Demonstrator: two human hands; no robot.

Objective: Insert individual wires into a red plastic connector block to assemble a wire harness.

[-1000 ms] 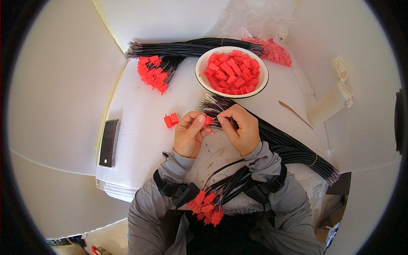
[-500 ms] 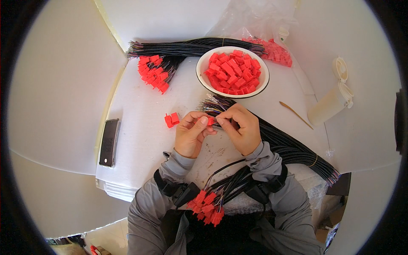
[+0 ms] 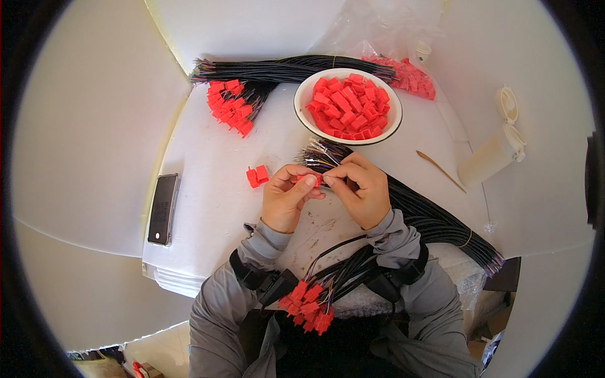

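Between the thumb and fingers of my left hand [image 3: 285, 200] is a small red plastic connector housing [image 3: 313, 181], partly covered by the fingers. My right hand [image 3: 362, 192] pinches at the connector's right end, seemingly on a thin wire, which is too small to make out clearly. Just beyond both hands lie the splayed, colored wire ends of a black cable bundle [image 3: 435, 217] that runs off to the lower right. Two or so loose red connectors [image 3: 257, 176] rest on the table left of my left hand.
A white bowl [image 3: 301, 116] heaped with red connectors stands beyond my hands. Behind are another cable bundle [image 3: 265, 70] and a clear bag of red parts [image 3: 413, 79]. Cables with red connectors [image 3: 307, 309] hang near my lap. A phone [image 3: 163, 209], wooden stick [image 3: 441, 170] and lidded bottle [image 3: 488, 160] flank them.
The whole view has shifted very slightly. My hands stay together at the connector, and more of its red body shows between my fingers.
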